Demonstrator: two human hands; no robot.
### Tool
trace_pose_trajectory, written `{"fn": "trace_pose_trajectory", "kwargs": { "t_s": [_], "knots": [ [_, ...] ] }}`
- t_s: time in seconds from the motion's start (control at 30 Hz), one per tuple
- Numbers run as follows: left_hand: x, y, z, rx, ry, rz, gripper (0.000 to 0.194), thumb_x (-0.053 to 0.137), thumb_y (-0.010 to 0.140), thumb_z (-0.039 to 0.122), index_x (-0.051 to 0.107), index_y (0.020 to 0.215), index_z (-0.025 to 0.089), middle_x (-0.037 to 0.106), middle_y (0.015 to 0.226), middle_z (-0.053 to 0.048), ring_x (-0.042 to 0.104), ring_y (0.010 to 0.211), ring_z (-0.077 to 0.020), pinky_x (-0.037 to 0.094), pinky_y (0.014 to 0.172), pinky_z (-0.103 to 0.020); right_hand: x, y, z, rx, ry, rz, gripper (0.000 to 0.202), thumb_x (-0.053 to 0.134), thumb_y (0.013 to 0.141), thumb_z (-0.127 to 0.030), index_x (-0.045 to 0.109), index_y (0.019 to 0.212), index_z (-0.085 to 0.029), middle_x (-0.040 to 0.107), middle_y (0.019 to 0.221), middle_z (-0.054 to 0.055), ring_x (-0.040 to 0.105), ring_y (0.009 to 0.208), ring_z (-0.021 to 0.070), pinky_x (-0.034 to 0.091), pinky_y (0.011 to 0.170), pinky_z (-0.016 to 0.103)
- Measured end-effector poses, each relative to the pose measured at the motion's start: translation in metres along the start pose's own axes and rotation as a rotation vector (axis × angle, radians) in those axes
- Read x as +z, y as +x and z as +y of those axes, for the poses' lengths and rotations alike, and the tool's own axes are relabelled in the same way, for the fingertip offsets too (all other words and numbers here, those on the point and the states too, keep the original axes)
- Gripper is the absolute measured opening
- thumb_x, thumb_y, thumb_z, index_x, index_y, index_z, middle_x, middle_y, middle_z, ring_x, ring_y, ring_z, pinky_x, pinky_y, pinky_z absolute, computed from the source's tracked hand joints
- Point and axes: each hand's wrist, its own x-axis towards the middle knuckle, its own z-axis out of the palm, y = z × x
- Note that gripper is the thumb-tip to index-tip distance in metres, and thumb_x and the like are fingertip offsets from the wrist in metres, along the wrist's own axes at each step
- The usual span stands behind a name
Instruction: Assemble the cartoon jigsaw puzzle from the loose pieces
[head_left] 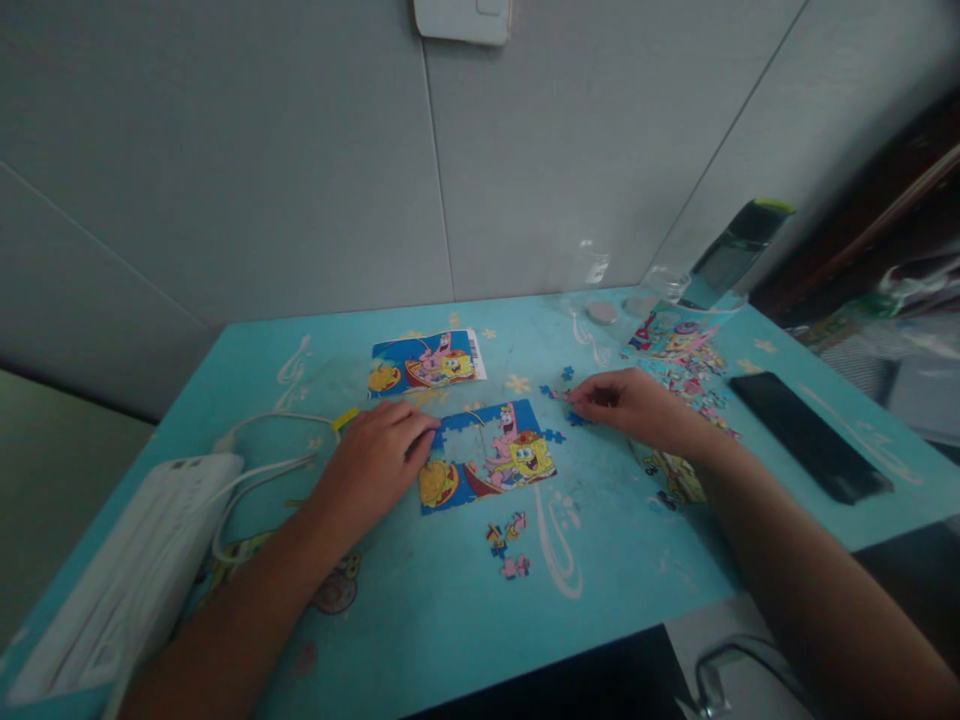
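Observation:
A partly assembled cartoon jigsaw puzzle [525, 460] lies mid-table, with a gap in its upper middle. My left hand [382, 440] rests at the puzzle's upper left edge, fingers extended and lying down, holding nothing I can see. To the right of the puzzle, my right hand [619, 400] pinches a small puzzle piece [568, 396] between thumb and index finger. Loose blue pieces [555, 436] lie around those fingertips. Below the puzzle is a small group of loose pieces [508, 540]. A picture card [424, 362] with the same scene lies behind it.
A white power strip [127, 570] with cables is at the left. More pieces are heaped [694, 380] beyond my right forearm, near a clear container [724, 305] with a dark object standing in it. A black phone-like slab [810, 435] lies at the right. A wall closes the back.

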Motion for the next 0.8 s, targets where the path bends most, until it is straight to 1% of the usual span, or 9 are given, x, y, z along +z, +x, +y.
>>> {"fn": "trace_pose_trajectory", "kwargs": {
  "t_s": [0.1,0.17,0.3,0.37,0.53,0.67,0.8],
  "knots": [
    [-0.001,0.000,0.000,0.002,0.001,-0.003,0.021,0.051,0.096,0.025,0.070,0.101,0.019,0.068,0.094,-0.006,0.061,0.092,-0.0239,0.047,0.084,-0.039,-0.001,0.000,0.001,0.016,-0.053,-0.017,0.024,0.066,0.086,-0.037,0.076,0.099,-0.019,0.071,0.075,0.002,0.061,0.064,0.0160,0.046,0.061,0.029],
    [-0.001,0.000,0.001,0.003,0.007,0.000,0.020,0.051,0.096,0.024,0.070,0.101,0.020,0.067,0.093,-0.005,0.061,0.091,-0.0234,0.047,0.083,-0.038,0.001,0.001,0.002,0.009,-0.089,0.010,0.024,0.065,0.088,-0.038,0.076,0.099,-0.020,0.072,0.079,0.003,0.062,0.066,0.0166,0.046,0.063,0.029],
    [-0.001,0.000,0.002,0.006,0.022,0.002,0.020,0.052,0.096,0.024,0.070,0.100,0.019,0.067,0.093,-0.006,0.061,0.091,-0.0233,0.047,0.082,-0.038,0.013,0.006,0.001,-0.061,-0.197,0.221,0.026,0.061,0.092,-0.038,0.075,0.104,-0.020,0.071,0.089,0.007,0.062,0.073,0.0185,0.046,0.069,0.031],
    [-0.001,0.000,0.002,0.010,0.019,-0.001,0.020,0.051,0.096,0.024,0.070,0.100,0.019,0.068,0.094,-0.006,0.061,0.091,-0.0234,0.048,0.081,-0.038,0.021,0.010,-0.001,-0.100,-0.223,0.262,0.027,0.061,0.093,-0.037,0.075,0.107,-0.020,0.069,0.091,0.008,0.062,0.076,0.0197,0.047,0.072,0.033],
    [0.000,0.000,0.002,0.021,0.030,-0.004,0.020,0.052,0.097,0.024,0.071,0.101,0.020,0.069,0.095,-0.006,0.062,0.091,-0.0233,0.047,0.081,-0.038,0.034,0.013,-0.007,-0.123,-0.229,0.230,0.023,0.059,0.094,-0.033,0.075,0.107,-0.022,0.065,0.092,0.010,0.061,0.083,0.0225,0.049,0.077,0.036],
    [0.001,0.000,0.001,0.033,0.053,-0.011,0.018,0.055,0.098,0.024,0.071,0.102,0.020,0.069,0.098,-0.005,0.061,0.094,-0.0240,0.045,0.083,-0.039,0.033,0.013,-0.007,-0.111,-0.190,0.216,0.019,0.061,0.092,-0.031,0.075,0.101,-0.022,0.066,0.094,0.009,0.061,0.084,0.0224,0.049,0.078,0.036],
    [0.000,-0.001,0.002,0.035,0.076,-0.021,0.014,0.058,0.097,0.023,0.071,0.103,0.021,0.069,0.098,-0.004,0.061,0.094,-0.0241,0.044,0.083,-0.039,0.030,0.012,-0.007,-0.083,-0.120,0.194,0.016,0.065,0.090,-0.031,0.075,0.098,-0.022,0.067,0.094,0.008,0.062,0.080,0.0202,0.048,0.074,0.034]
  ]
}}
